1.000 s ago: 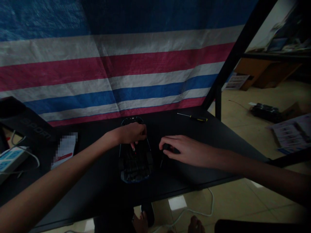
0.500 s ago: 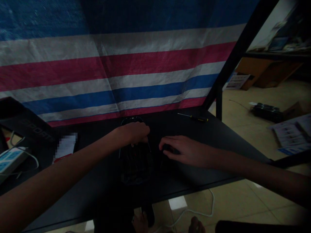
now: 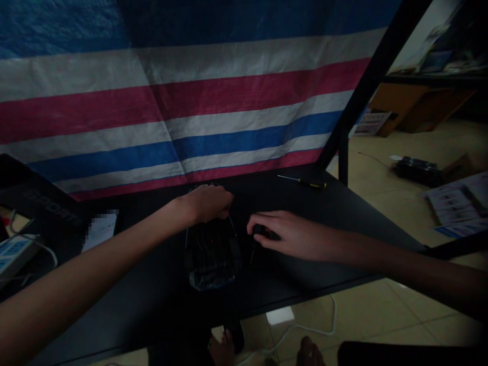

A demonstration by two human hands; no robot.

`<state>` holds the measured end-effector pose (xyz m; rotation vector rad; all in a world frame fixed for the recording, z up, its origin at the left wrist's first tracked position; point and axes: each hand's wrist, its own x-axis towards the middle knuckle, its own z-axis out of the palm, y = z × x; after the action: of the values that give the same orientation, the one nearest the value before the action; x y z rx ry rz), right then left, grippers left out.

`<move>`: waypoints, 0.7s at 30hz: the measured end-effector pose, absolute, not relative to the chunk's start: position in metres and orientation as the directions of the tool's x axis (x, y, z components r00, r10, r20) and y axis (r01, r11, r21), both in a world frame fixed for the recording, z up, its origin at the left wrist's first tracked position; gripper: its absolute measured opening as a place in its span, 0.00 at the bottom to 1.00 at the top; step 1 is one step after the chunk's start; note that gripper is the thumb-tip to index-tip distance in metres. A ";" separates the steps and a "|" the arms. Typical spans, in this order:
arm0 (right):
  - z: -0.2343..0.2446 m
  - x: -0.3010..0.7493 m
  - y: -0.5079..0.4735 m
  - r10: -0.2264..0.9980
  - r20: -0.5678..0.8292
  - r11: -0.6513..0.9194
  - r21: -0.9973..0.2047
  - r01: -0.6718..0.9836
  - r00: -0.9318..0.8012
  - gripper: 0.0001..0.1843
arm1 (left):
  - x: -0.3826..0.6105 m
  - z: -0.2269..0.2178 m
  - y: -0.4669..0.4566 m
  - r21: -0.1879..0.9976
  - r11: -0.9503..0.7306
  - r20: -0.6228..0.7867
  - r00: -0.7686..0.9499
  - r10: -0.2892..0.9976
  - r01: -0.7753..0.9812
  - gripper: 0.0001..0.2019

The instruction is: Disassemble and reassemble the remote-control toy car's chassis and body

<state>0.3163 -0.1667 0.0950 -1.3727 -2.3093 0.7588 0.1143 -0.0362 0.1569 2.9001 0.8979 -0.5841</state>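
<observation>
A dark toy car chassis (image 3: 213, 254) lies on the black table, with what look like wheels at its sides. My left hand (image 3: 211, 203) is closed over its far end, fingers curled together; what they hold, if anything, is hidden. My right hand (image 3: 280, 231) is just right of the chassis, its fingers wrapped round the black handle of a screwdriver (image 3: 260, 230). The thin shaft points down toward the tabletop, apart from the chassis. Farther back on the table lies a second screwdriver (image 3: 312, 184) with a black and yellow handle.
A striped plastic sheet (image 3: 213, 107) hangs behind the black table (image 3: 316, 269). At left are a white power strip (image 3: 17, 254), a blurred-out pale item (image 3: 101, 229) and a dark box (image 3: 46, 198). A black frame post (image 3: 343, 162) stands at right. A white cable (image 3: 333, 315) runs across the floor.
The view has shifted slightly. My left hand has moved a little at the chassis's far end, and the shaft of the screwdriver in my right hand shows more clearly.
</observation>
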 end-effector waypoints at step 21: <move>0.092 0.316 -0.162 0.884 0.033 0.382 -0.629 0.678 -0.467 0.07 | 0.105 0.122 0.005 0.261 -0.875 -0.231 0.907 0.353 0.407 0.10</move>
<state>0.3158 -0.1617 0.0916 -1.3572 -2.2828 0.7827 0.1046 0.0046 0.1223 2.7649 0.5655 -0.2533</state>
